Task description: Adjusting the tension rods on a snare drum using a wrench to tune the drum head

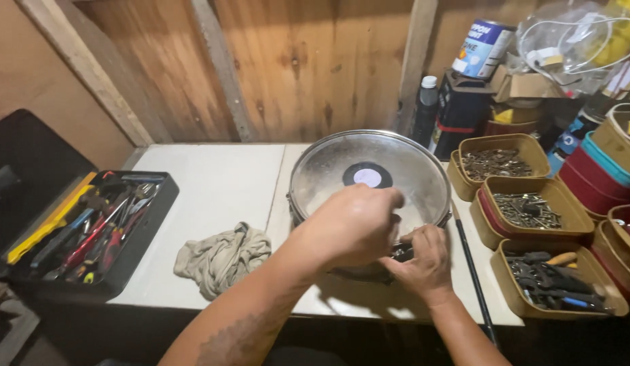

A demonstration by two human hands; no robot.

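A round drum (pixel 342 163) with a shiny silvery head and a black-and-white dot at its centre lies flat on the white table (pixel 213 183). My left hand (pixel 352 227) is closed over the drum's near rim, fingers curled around something small that I cannot make out. My right hand (pixel 423 261) pinches a dark metal fitting on the near side of the rim, just below the left hand. Both hands touch each other at the drum's front edge.
A crumpled beige rag (pixel 223 257) lies left of the drum. A black tray of hand tools (pixel 98 227) sits at the far left. Several tan bins of screws and bits (pixel 528 210) line the right. A thin black rod (pixel 471 271), cans and bottles stand nearby.
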